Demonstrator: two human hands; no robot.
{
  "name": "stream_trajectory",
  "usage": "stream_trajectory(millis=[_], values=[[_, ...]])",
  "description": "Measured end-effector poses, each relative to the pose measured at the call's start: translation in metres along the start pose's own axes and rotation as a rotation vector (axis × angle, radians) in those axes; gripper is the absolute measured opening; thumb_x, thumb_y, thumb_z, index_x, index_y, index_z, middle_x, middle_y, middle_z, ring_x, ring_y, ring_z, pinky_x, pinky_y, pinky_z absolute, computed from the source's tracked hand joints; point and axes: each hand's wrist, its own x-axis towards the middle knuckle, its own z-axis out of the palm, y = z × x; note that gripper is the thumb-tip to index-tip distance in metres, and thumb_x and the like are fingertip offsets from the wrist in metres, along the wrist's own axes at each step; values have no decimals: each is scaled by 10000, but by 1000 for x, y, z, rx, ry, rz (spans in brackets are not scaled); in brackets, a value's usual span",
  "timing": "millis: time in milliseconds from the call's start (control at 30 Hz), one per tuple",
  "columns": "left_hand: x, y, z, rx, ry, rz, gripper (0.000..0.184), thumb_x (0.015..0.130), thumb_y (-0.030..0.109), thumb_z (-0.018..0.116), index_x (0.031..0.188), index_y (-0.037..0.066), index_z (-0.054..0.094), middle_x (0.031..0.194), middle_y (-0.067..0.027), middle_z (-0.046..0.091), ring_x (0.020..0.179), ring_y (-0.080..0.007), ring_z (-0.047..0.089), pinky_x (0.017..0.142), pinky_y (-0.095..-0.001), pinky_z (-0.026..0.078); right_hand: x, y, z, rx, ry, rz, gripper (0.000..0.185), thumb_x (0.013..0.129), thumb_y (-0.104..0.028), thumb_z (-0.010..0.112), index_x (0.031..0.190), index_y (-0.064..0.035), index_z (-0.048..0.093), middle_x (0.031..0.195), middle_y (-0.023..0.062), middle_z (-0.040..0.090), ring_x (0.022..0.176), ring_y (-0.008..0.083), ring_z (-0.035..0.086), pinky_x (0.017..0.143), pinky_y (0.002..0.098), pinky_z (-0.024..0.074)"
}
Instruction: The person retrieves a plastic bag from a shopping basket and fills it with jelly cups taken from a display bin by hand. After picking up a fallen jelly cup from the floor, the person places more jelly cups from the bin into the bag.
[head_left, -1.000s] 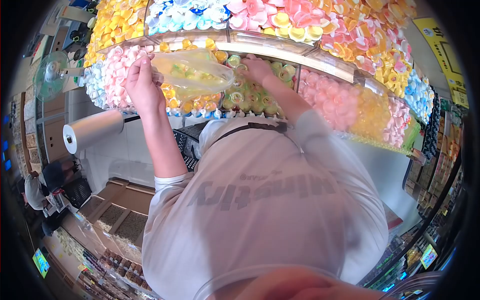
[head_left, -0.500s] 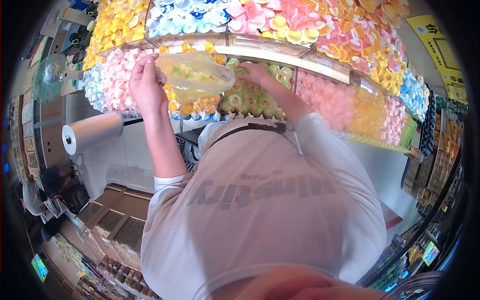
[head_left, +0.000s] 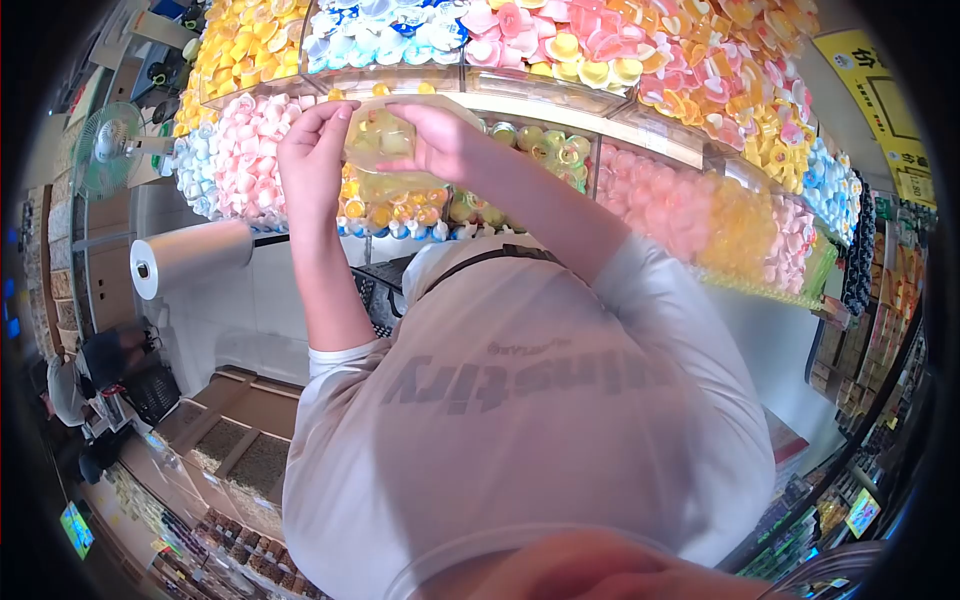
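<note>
My left hand (head_left: 312, 150) pinches the rim of a thin clear plastic bag (head_left: 375, 180) between thumb and fingers. Small yellow-green pieces, like jelly cups (head_left: 393, 135), show blurrily through the film. My right hand (head_left: 437, 140) is at the bag's right side, its thumb and fingers spread apart around the bulging part. The film and the hand itself partly hide what lies between those fingers. Under the bag is a bin of orange jelly cups (head_left: 405, 213). Just right of it are green jelly cups (head_left: 545, 150).
Pink pieces (head_left: 255, 150) fill a bin on the left, and peach-pink cups (head_left: 650, 185) one on the right. Yellow candies (head_left: 255, 45) and blue-white packs (head_left: 385, 35) lie behind a clear divider. A plastic bag roll (head_left: 195, 258) and a green fan (head_left: 108, 150) stand left.
My right hand has moved left from the green jelly cups to the bag. The bag has drawn closer together between my hands, and my left hand has shifted slightly right.
</note>
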Motion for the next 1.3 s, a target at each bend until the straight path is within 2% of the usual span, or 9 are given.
stream_trajectory(millis=[133,200,267,367,433,533,633,833,1300], values=[[3,-5,-3,49,63,49,169,924,114,633,1014,-16,692,878,-17,681,746,-35,559,633,-169,410,2,-8,-11,-465,224,-70,417,973,-234,534,1328,-27,463,1273,110,557,1135,224,570,1000,381,468],[7,-2,-6,92,147,67,165,922,114,635,1009,-13,695,862,-12,673,733,-33,546,622,-170,399,-36,-25,-30,-1119,90,-308,399,975,-239,529,1296,-5,502,1248,120,579,1097,223,595,948,382,496],[10,-2,-10,90,168,70,166,921,118,636,1005,-12,697,851,-9,668,715,-29,531,607,-170,385,-82,-51,-39,-634,43,-180,397,953,-245,562,1244,24,540,1225,120,601,1035,217,616,903,359,510],[13,-4,-14,91,185,87,163,918,124,636,992,-6,701,819,-2,656,652,-17,486,554,-170,343,-77,-36,-124,-532,345,-255,457,885,-248,646,1256,-2,543,1149,97,636,951,212,637,855,349,520],[18,-5,-15,82,229,46,158,917,118,632,987,-5,701,808,-1,656,630,-11,482,536,-166,338,-66,-6,-180,-1496,497,-127,539,797,-262,691,1291,-114,537,1140,175,629,1003,291,626,848,401,510],[18,-5,-14,46,242,74,154,915,110,627,987,-4,701,804,1,658,605,-5,470,514,-170,330,-57,41,-198,-2075,269,-168,815,718,-348,786,1409,-144,405,1318,141,493,1171,299,519,902,472,485],[18,-8,-15,19,240,80,155,914,110,628,990,-6,699,809,-1,662,596,-8,468,507,-175,331,-55,45,-152,-2225,235,142,938,679,-411,812,1449,-169,334,1429,141,372,1251,358,432,941,512,457],[16,-9,-15,26,256,62,156,916,110,629,995,-6,698,811,-8,664,583,-17,462,502,-179,327,-35,43,-145,-2267,168,291,955,666,-427,821,1453,-212,325,1415,146,382,1212,387,457,912,513,473],[11,-7,-11,-8,218,90,152,918,110,620,989,1,698,769,10,635,571,-17,437,504,-183,319,-57,59,-154,-2462,48,149,814,741,-273,732,1457,-316,345,1434,161,337,1190,349,478,843,474,495]])
